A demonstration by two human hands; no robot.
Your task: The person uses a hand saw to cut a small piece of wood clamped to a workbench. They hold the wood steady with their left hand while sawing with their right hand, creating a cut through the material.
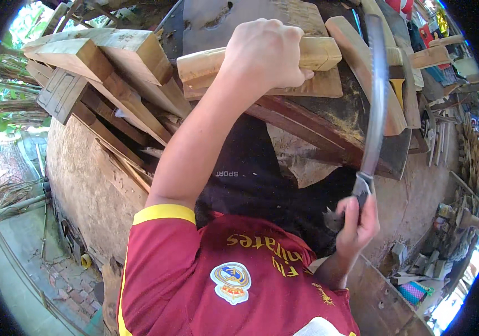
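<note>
My left hand [264,53] is closed over a pale wooden block [322,54], pressing it down on a flat board [326,87] on the workbench. The block's near right edge shows cut, stepped faces. In my right hand [357,227], lower right of the block, is a handsaw [377,103]. Its long, thin, shiny blade points away from me and looks bent in this view. My fingers wrap the dark handle, partly hiding it. The blade is apart from the block, to its right, and passes over a long wooden plank [357,67].
Several thick timber pieces [133,53] lean in a stack at the left. Sawdust [348,126] lies on the dark bench edge. A yellow-and-black tool [397,89] and a wooden mallet-like piece [431,57] lie at the right. Scrap [413,271] sits on the ground, lower right.
</note>
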